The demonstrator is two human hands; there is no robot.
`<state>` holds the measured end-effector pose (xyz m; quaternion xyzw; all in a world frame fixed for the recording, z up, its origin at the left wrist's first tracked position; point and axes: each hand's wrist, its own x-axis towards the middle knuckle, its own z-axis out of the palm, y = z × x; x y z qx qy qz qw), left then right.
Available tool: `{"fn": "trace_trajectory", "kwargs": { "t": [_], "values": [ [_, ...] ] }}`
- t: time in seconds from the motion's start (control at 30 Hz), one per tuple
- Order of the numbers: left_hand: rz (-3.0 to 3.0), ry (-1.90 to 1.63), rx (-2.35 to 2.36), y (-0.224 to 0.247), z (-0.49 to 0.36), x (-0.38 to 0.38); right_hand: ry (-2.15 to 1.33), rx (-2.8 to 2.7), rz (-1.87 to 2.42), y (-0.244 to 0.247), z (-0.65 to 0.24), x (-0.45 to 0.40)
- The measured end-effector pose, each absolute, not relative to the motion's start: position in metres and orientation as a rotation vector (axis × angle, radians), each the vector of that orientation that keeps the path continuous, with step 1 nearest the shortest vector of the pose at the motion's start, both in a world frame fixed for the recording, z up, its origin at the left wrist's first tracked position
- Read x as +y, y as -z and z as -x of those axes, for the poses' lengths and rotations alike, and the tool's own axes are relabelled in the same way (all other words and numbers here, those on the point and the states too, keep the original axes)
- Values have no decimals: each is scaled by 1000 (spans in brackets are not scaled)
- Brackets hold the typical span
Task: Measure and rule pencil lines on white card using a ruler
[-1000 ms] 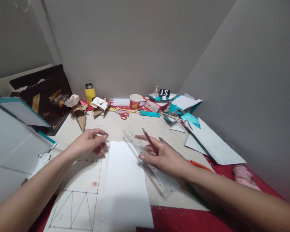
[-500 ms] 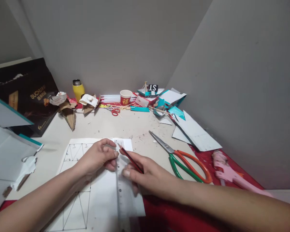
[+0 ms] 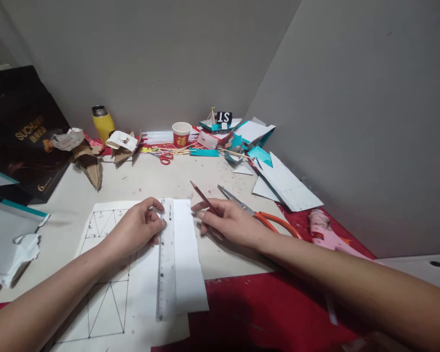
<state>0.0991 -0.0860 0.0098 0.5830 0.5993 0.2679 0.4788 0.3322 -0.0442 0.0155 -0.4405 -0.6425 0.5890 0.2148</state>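
A clear ruler [image 3: 165, 274] lies lengthwise on a white sheet of paper [image 3: 188, 274]. Curled fingers of my left hand [image 3: 141, 225] touch its left edge near the top, with the thumb at that edge. My right hand [image 3: 231, 220], just right of the paper, holds a dark red pencil [image 3: 204, 196] whose tip points up and left, away from the sheet. Under my left forearm is a paper with a drawn pattern [image 3: 108, 308] of black rectangles and triangles, partly hidden by the arm.
Large scissors [image 3: 278, 222] lie partly behind my right hand, beside a pink glue gun [image 3: 333, 239]. Cut card pieces [image 3: 289, 183], a paper cup [image 3: 182, 134], small red scissors [image 3: 165, 158] and a yellow bottle [image 3: 103, 126] line the back. A dark box [image 3: 25, 142] leans at left.
My right hand with the pencil has moved off the ruler to the right, uncovering it. My left hand stays at the ruler's edge. The view has shifted slightly.
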Motion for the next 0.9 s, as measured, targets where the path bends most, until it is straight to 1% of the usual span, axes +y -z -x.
{"fn": "trace_trajectory", "kwargs": {
  "t": [0.27,0.47,0.57,0.7,0.9],
  "values": [
    [-1913,-496,1708,-19,-103,-90,-1609,-1854,1207,-13,-330,-49],
    [-2221,-349,1763,-18,-104,-98,-1337,-2061,1207,-10,-332,-53],
    [-2372,-361,1716,-18,-105,-99,-1214,-2100,1192,-8,-332,-55],
    [-2547,-360,1494,-9,-107,-99,-1068,-2112,1101,-6,-331,-58],
    [-2592,-305,1465,7,-110,-102,-1005,-2246,1052,-4,-332,-62]
  ]
}}
